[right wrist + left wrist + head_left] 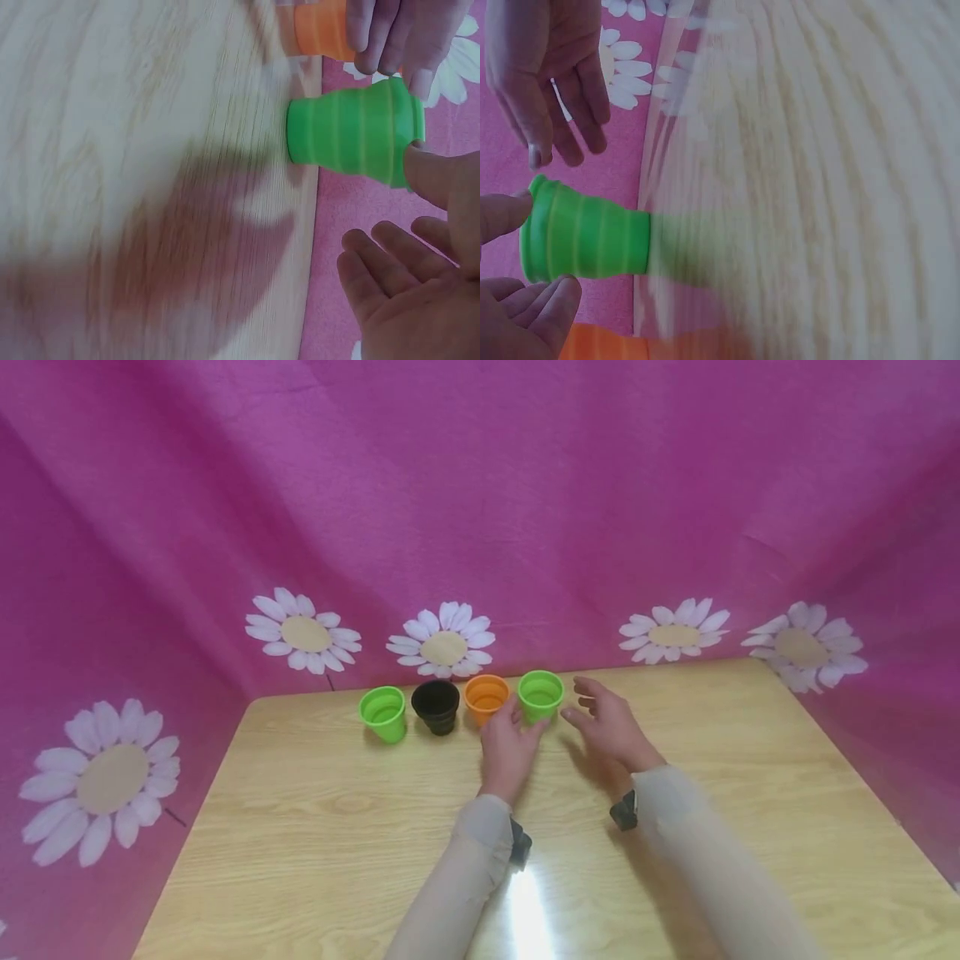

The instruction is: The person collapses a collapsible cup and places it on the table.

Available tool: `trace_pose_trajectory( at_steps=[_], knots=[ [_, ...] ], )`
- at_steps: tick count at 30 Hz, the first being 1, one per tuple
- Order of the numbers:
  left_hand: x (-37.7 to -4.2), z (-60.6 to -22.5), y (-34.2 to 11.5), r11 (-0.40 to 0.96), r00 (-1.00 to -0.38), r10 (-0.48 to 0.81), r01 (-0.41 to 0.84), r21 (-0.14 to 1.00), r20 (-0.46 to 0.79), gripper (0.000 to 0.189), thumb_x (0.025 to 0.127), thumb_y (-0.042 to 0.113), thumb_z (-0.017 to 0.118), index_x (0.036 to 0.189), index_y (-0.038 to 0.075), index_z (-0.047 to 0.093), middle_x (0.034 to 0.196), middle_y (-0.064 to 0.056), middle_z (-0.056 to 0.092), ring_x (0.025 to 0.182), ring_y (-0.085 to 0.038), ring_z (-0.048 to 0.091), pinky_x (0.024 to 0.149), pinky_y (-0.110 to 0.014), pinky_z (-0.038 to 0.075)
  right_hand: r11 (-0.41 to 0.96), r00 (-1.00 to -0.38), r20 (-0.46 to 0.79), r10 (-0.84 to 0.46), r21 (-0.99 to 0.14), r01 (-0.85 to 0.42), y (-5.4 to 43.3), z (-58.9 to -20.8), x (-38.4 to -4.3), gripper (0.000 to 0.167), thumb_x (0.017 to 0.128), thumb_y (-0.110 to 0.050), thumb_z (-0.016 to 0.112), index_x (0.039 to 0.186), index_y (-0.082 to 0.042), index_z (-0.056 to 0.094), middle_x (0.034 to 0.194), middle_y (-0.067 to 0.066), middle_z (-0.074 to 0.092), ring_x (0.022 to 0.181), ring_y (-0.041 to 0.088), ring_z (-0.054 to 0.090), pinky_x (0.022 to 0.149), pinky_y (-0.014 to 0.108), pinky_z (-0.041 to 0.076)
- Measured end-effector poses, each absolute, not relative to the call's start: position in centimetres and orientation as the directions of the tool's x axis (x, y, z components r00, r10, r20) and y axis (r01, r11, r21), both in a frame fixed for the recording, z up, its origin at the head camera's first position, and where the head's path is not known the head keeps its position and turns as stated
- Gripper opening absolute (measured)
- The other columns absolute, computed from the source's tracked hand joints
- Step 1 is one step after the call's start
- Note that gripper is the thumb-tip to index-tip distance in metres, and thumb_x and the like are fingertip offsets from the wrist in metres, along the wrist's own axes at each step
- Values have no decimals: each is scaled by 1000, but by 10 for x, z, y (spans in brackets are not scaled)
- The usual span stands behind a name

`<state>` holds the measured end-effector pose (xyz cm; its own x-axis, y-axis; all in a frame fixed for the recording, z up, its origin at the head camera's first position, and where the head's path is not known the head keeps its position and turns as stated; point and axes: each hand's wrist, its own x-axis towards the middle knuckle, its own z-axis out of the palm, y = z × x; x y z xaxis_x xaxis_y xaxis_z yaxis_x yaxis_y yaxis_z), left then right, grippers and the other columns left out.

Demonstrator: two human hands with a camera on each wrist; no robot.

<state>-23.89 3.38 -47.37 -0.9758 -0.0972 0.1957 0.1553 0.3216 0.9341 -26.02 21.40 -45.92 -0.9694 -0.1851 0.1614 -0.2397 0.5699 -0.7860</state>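
Observation:
A row of four small ridged cups stands upright along the table's back edge: a green cup at the left, a black cup, an orange cup and another green cup at the right end. My left hand holds the right-end green cup near its rim, thumb on one side and fingers on the other. In the head view it overlaps part of the orange cup. Just right of that green cup is my right hand, fingers spread and palm toward it, thumb tip close to the rim in the right wrist view.
The wooden table backs onto a pink cloth printed with large white flowers, which also hangs at both sides. Dark wrist devices sit on both forearms. A bright reflection lies near the table's front.

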Motion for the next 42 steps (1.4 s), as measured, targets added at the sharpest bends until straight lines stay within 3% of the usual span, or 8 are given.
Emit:
trace_pose_trajectory(
  at_steps=[7, 23, 29, 36, 42],
  knots=[
    [-243, -473, 39, 326, -972, -108, 162, 931, 207, 47, 87, 12, 80, 130, 2, 63, 120, -16, 69, 109, -27, 68, 92, -39, 56, 528, -974, 128, -186, -823, -208, 202, -459, -270, 61, 98, -4, 63, 148, 12, 34, 145, 35, 43, 127, 51, 50, 104, 53, 46],
    [-245, -469, 44, 274, -976, -116, 147, 951, 185, 54, 87, 4, 78, 137, 0, 58, 122, -19, 68, 107, -26, 69, 89, -32, 57, 482, -976, 147, -163, -851, -209, 193, -456, -270, 55, 95, 5, 62, 146, 10, 41, 139, 30, 52, 117, 42, 61, 93, 38, 55],
    [-238, -462, 39, 265, -979, -103, 144, 953, 177, 58, 87, 4, 78, 140, -2, 55, 122, -20, 68, 106, -26, 69, 87, -30, 58, 484, -970, 171, -172, -843, -234, 195, -448, -262, 54, 95, 4, 63, 145, 10, 43, 136, 30, 55, 113, 41, 64, 92, 38, 56],
    [-233, -458, 29, 215, -972, -76, 203, 955, 224, 48, 87, 0, 76, 133, 0, 62, 118, -15, 69, 100, -24, 70, 85, -29, 58, 469, -963, 174, -207, -846, -253, 200, -432, -251, 54, 96, 0, 65, 144, 12, 43, 135, 30, 56, 111, 41, 65, 94, 43, 55],
    [-231, -450, 18, 291, -946, -26, 302, 908, 323, 38, 87, 4, 79, 123, 1, 67, 105, -10, 72, 93, -20, 70, 82, -25, 58, 401, -957, 161, -240, -881, -249, 211, -424, -242, 51, 97, -3, 65, 144, 9, 47, 139, 25, 55, 113, 39, 64, 96, 44, 54]
  ],
)
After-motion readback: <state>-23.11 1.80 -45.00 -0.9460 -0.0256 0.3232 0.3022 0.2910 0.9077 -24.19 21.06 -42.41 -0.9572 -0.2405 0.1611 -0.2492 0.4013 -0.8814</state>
